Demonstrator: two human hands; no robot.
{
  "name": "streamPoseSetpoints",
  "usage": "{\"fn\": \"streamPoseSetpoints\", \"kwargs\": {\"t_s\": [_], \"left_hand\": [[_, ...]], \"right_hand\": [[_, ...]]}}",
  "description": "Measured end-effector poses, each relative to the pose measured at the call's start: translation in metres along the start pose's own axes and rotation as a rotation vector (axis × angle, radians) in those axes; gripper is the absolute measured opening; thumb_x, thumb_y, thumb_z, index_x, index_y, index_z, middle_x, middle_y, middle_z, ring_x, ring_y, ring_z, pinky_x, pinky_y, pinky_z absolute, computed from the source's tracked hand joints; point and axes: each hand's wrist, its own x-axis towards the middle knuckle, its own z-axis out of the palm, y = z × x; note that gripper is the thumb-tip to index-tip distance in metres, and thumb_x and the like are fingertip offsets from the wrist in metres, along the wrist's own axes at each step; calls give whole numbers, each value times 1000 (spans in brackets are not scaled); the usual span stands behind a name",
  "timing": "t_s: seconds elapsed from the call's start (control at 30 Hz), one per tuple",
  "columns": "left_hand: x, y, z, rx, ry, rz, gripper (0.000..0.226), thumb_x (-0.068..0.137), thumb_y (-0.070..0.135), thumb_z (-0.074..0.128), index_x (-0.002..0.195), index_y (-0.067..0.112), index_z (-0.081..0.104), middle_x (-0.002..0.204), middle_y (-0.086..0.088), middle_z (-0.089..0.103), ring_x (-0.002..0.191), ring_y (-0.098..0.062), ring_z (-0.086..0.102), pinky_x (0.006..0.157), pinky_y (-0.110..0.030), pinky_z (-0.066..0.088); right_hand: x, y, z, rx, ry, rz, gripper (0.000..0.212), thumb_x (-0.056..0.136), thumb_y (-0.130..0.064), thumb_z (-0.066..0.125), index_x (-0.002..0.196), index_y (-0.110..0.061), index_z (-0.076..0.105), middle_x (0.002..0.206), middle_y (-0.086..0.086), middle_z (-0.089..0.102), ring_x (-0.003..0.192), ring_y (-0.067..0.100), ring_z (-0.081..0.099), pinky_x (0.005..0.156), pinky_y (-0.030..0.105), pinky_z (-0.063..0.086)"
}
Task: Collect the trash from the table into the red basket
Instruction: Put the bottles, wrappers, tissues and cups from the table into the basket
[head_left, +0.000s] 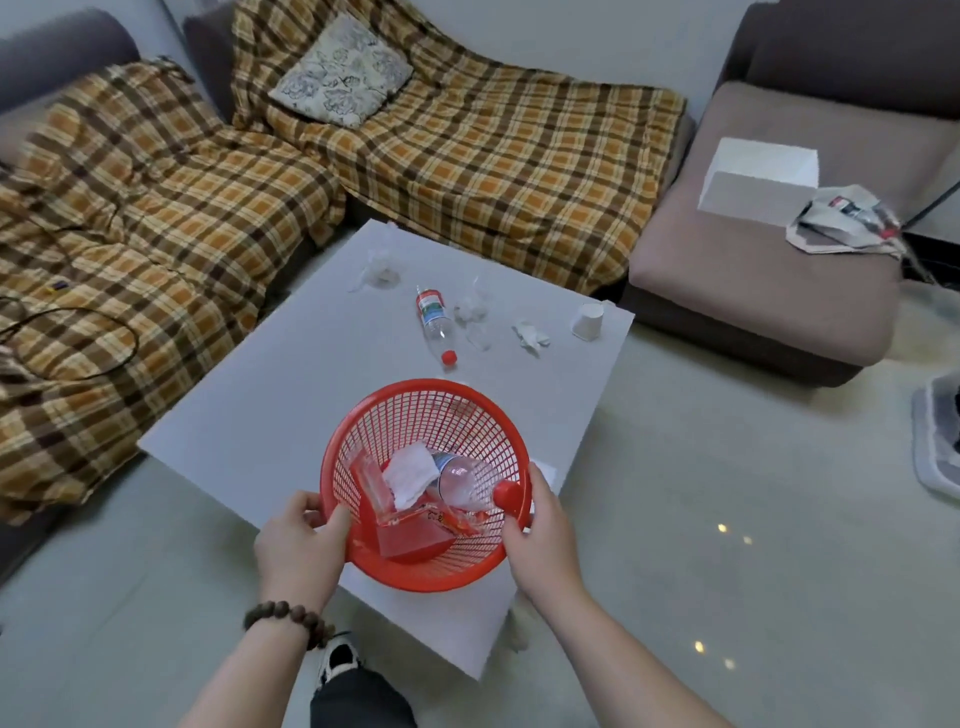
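Note:
The red mesh basket (441, 415) is tilted toward me over the near part of the white table (249, 405). My left hand (298, 545) grips its left rim and my right hand (543, 540) grips its right rim. Inside lie a clear bottle with a red cap (467, 486), a white tissue (410, 475) and a clear plastic box (374, 486). On the table farther back lie another clear bottle (435, 323), crumpled tissues (471, 310), a second tissue (531, 336), a wad of clear plastic (378, 270) and a tipped white paper cup (588, 322).
A sofa with a plaid orange blanket (467, 156) and a patterned cushion (340, 73) wraps the table's far and left sides. A brown ottoman (753, 270) at the right carries a white box (758, 179) and crumpled paper (841, 221). My shoe (337, 660) is below the table's near corner.

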Motion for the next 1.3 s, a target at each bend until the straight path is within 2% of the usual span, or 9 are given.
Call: {"fn": "streamPoseSetpoints", "kwargs": {"t_s": [0.23, 0.37, 0.53, 0.7, 0.93, 1.03, 1.13, 1.23, 1.3], "left_hand": [[-80, 3, 29, -46, 143, -91, 7, 84, 14, 66, 77, 15, 65, 72, -8, 73, 48, -15, 70, 48, -24, 56], [-92, 3, 29, -89, 230, -151, 6, 81, 16, 67, 76, 17, 65, 74, -7, 74, 55, -23, 72, 62, -43, 61], [-95, -4, 35, -147, 314, -226, 5, 80, 19, 68, 76, 19, 65, 75, -8, 74, 65, -29, 73, 68, -49, 60], [-77, 0, 45, -208, 399, -282, 4, 79, 21, 68, 76, 19, 65, 77, -8, 74, 71, -31, 72, 72, -51, 59], [-17, 20, 68, -292, 535, -395, 8, 80, 21, 67, 73, 18, 64, 77, -7, 73, 69, -29, 72, 73, -47, 60], [7, 26, 72, -325, 573, -458, 8, 80, 19, 67, 73, 18, 63, 76, -7, 73, 70, -29, 72, 69, -41, 60], [24, 32, 72, -350, 612, -509, 13, 81, 19, 67, 70, 21, 61, 75, -4, 71, 70, -28, 72, 65, -35, 58], [31, 34, 71, -347, 654, -567, 14, 81, 19, 67, 68, 21, 61, 72, -1, 70, 69, -28, 71, 69, -42, 59], [32, 32, 71, -348, 681, -611, 11, 80, 21, 66, 70, 21, 62, 74, -3, 71, 70, -28, 71, 73, -46, 59]], "right_hand": [[-2, 11, -67, -59, -158, -81, 59, 84, -9, 48, 139, -30, 39, 125, -2, 57, 115, 15, 55, 100, 41, 48], [6, 8, -67, -74, -248, -102, 59, 86, -10, 47, 139, -35, 37, 122, -4, 58, 111, 12, 57, 96, 36, 52], [30, 3, -61, -117, -370, -137, 55, 90, -15, 48, 138, -38, 37, 116, -7, 59, 102, 8, 60, 83, 29, 57], [66, -8, -48, -139, -465, -192, 56, 90, -13, 48, 139, -36, 36, 117, -4, 60, 103, 12, 60, 85, 38, 58], [153, -43, -16, -218, -566, -302, 61, 87, -7, 45, 140, -36, 37, 113, -5, 57, 97, 7, 57, 82, 16, 50], [185, -60, -1, -248, -602, -335, 60, 87, -8, 47, 140, -33, 38, 110, -12, 54, 96, -1, 55, 73, -3, 40], [208, -72, 17, -280, -671, -328, 59, 88, -10, 47, 141, -31, 36, 121, -8, 54, 109, 10, 55, 87, 13, 47], [221, -75, 35, -286, -735, -339, 57, 87, -8, 46, 137, -34, 39, 116, -13, 54, 103, 5, 54, 77, 5, 43], [230, -72, 48, -287, -795, -327, 56, 86, -10, 48, 135, -36, 41, 117, -10, 58, 102, 6, 57, 83, 16, 51]]}}
